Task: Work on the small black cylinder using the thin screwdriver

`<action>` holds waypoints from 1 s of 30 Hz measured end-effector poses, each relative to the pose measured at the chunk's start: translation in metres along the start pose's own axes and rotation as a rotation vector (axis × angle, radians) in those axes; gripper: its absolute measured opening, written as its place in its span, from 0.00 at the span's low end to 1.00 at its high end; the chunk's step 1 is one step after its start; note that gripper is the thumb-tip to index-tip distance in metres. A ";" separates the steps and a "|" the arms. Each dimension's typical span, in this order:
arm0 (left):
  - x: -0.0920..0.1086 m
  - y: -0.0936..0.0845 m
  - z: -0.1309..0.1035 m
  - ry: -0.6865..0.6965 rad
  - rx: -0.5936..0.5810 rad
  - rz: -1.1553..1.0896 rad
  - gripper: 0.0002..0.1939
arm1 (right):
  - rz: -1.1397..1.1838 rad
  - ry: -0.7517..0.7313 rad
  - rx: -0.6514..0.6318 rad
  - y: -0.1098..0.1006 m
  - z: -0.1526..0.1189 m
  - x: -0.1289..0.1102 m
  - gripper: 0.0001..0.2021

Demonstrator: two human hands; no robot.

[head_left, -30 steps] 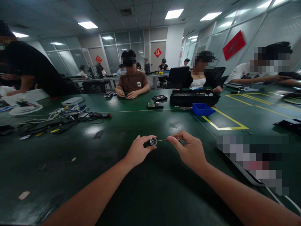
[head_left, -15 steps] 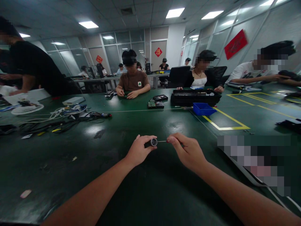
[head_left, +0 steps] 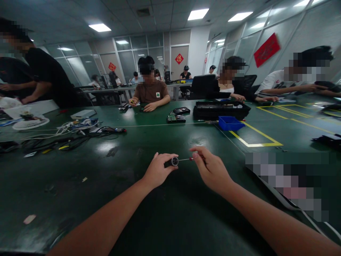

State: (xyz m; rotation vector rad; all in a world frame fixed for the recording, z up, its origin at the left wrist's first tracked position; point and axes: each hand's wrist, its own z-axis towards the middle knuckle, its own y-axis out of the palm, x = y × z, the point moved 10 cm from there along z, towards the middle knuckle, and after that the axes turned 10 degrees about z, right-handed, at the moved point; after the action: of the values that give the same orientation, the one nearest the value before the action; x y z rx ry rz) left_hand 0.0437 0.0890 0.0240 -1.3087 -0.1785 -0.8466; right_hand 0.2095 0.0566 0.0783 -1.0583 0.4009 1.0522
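Observation:
Between thumb and fingers, my left hand [head_left: 157,170] grips a short black cylindrical part [head_left: 174,161] whose round, ringed end faces me. From the right, my right hand [head_left: 211,166] holds a screwdriver [head_left: 183,159] with a thin metal shaft and a red collar; most of its handle is hidden in my fingers. The shaft lies roughly level, and its tip meets the right side of the cylinder. Exactly what the tip sits in is too small to make out. Both hands are above the green table [head_left: 170,220].
Ahead lie opened hard drives [head_left: 176,118], a blue bin [head_left: 231,123] and a long black tray [head_left: 221,110]. Tangled cables [head_left: 66,137] lie left, with a white box [head_left: 83,114] behind. A person in brown [head_left: 152,93] sits opposite; others are around the table.
My right hand's fingers have loosened and shifted on the screwdriver handle, the index finger now straighter. My left hand and the cylinder stay put. Co-workers' arms have moved.

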 end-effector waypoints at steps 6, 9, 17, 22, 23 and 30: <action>-0.002 -0.002 0.000 -0.026 0.026 0.017 0.19 | 0.312 0.125 0.101 0.001 -0.002 0.022 0.10; 0.004 -0.005 0.001 0.002 0.029 0.020 0.19 | 0.539 0.241 0.180 0.002 0.000 0.045 0.13; 0.013 -0.011 0.001 0.051 0.047 0.033 0.19 | 0.946 0.444 0.239 0.013 0.001 0.071 0.14; 0.014 -0.015 0.000 0.062 0.080 0.042 0.19 | 0.492 0.214 0.197 -0.003 0.000 0.041 0.13; 0.013 -0.015 0.000 0.060 0.087 0.046 0.19 | 0.447 0.188 0.175 -0.003 0.000 0.037 0.13; 0.005 -0.017 0.002 0.056 0.129 0.045 0.20 | 0.284 0.080 0.076 0.002 -0.003 0.019 0.10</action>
State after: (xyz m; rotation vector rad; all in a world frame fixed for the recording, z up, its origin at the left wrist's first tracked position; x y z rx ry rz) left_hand 0.0373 0.0878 0.0403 -1.1633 -0.1560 -0.8198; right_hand 0.2170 0.0637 0.0624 -0.9962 0.6662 1.2379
